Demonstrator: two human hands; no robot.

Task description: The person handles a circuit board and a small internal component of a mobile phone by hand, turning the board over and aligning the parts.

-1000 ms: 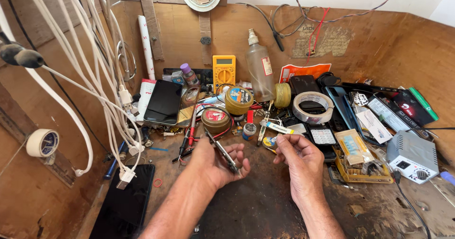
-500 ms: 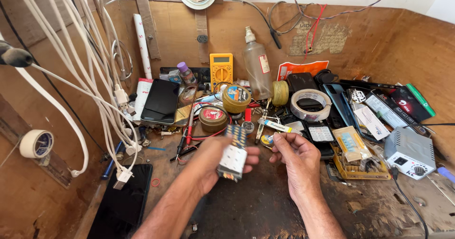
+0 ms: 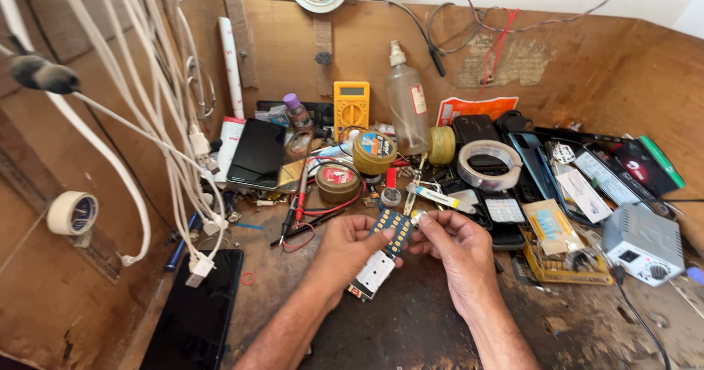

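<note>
Left hand: our left hand sits low in the middle of the bench, fingers curled shut round the circuit board, thumb pressed on its upper part.
Right hand: our right hand lies just beside it, fingertips pinched on the board's top edge; we cannot tell whether something small is caught between them.
Board: we hold it tilted between both hands, just above the dark bench top; its upper half shows a grid of pale key contacts, its lower half a white patch.
Near left: a black phone lies face up at the bench's left edge, with white cables hanging down over it, their plugs just above the glass.
Left wall: a tape roll hangs there.
Beyond the hands: red and black probes lie near a round tin, with a second dark phone leaning behind.
Right: a grey power unit stands near the right edge, with a roll of clear tape further in.
Back: a yellow multimeter and a plastic bottle stand against the wooden wall.
</note>
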